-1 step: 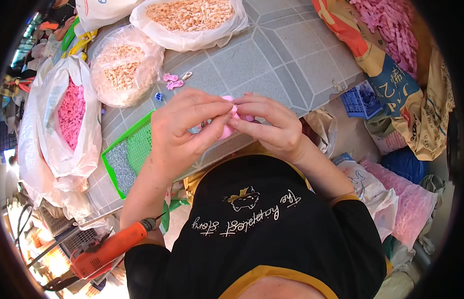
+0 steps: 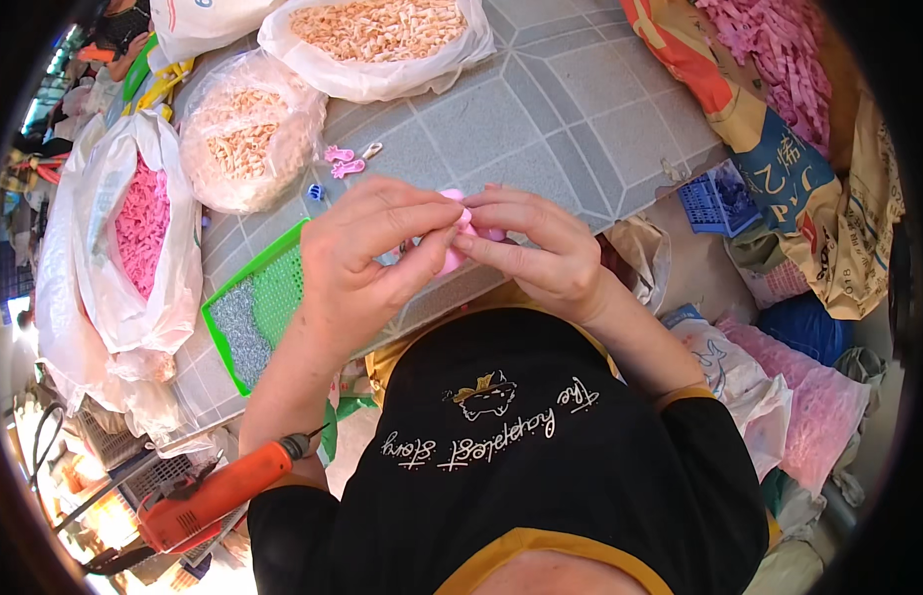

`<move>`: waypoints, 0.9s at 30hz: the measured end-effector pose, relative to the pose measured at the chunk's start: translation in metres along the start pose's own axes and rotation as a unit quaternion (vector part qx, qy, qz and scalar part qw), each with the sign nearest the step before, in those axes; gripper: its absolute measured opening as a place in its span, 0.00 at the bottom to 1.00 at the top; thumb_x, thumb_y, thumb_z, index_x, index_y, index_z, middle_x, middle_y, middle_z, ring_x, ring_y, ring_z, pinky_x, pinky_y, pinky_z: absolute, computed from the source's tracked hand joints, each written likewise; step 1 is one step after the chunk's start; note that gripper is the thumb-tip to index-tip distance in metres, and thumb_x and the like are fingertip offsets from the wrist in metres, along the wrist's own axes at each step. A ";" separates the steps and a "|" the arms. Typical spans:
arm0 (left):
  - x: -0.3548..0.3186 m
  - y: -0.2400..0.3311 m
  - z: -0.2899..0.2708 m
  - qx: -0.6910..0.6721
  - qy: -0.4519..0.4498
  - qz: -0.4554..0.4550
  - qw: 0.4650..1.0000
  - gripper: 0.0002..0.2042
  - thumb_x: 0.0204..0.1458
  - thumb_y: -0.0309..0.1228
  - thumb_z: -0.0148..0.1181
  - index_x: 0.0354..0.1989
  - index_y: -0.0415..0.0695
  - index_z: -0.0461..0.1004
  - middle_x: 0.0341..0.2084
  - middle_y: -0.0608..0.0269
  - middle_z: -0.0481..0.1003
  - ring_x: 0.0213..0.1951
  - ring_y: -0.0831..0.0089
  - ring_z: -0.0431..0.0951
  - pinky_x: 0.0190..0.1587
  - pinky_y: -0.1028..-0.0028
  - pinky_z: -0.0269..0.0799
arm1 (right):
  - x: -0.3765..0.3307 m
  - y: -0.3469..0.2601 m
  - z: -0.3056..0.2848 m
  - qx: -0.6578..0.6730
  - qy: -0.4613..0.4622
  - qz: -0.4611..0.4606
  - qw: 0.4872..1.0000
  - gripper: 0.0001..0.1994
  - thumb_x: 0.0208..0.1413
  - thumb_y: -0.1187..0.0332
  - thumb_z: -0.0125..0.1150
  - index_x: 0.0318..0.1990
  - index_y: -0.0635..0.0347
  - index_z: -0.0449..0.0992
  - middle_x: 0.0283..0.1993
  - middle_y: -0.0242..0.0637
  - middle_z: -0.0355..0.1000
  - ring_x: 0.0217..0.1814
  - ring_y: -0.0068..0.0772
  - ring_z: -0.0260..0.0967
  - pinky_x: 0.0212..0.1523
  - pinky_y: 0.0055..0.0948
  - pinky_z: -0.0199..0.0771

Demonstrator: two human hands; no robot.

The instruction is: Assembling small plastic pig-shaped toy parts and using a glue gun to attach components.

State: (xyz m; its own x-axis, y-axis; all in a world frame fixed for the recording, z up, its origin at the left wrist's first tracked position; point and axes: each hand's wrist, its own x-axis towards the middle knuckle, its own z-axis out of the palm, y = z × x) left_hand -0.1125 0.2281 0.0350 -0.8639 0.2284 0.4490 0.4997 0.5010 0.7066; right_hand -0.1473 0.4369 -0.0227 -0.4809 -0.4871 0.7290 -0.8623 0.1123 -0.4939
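1. While both hands meet over the near edge of the grey tiled bench (image 2: 580,109), the left hand (image 2: 367,258) and right hand (image 2: 536,248) are pressed together, fingertips pinched on a small pink plastic piece (image 2: 460,238).
2. Its exact shape cannot be told; the fingers cover most of it.
3. Just left of the left hand lies a green mesh tray (image 2: 258,317), flat on the bench.
4. Two loose pink pieces (image 2: 341,161) lie on the bench beyond the hands, apart from them.
5. Clear bags of pale orange pieces (image 2: 248,144) stand at the far side; a white bag of pink pieces (image 2: 139,223) sits at the left.
6. An orange power drill (image 2: 219,496) lies low at the left, well apart from the hands.
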 end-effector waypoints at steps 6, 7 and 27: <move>-0.006 0.006 0.000 -0.019 0.011 -0.042 0.999 0.09 0.45 0.16 0.66 0.36 0.38 0.83 0.32 0.57 0.82 0.32 0.68 0.81 0.35 0.74 0.76 | 0.002 0.001 0.000 -0.026 -0.003 -0.027 0.999 0.16 0.45 0.76 0.65 0.45 0.62 0.84 0.46 0.44 0.77 0.49 0.44 0.77 0.55 0.45 0.80; -0.006 0.007 0.000 -0.023 -0.004 -0.065 0.998 0.10 0.45 0.14 0.65 0.37 0.36 0.82 0.33 0.55 0.82 0.33 0.68 0.81 0.37 0.74 0.75 | 0.002 0.001 0.000 -0.025 -0.004 -0.027 0.999 0.16 0.45 0.76 0.65 0.45 0.62 0.84 0.46 0.44 0.77 0.49 0.44 0.77 0.55 0.45 0.80; -0.183 -0.054 -0.181 -0.593 0.142 0.043 0.791 0.40 0.29 0.66 0.74 0.51 0.54 0.79 0.31 0.76 0.67 0.33 0.76 0.61 0.40 0.73 0.53 | 0.005 0.007 0.040 0.685 0.031 0.519 0.510 0.28 0.59 0.74 0.59 0.67 0.64 0.60 0.62 0.45 0.69 0.60 0.39 0.72 0.62 0.37 0.75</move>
State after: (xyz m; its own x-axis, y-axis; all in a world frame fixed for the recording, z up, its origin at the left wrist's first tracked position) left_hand 0.0301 0.0081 0.0135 -0.8581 -0.0617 0.5098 0.4094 -0.6814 0.6066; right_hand -0.1494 0.4007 -0.0408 -0.6070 -0.7475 -0.2700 0.7617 -0.4503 -0.4658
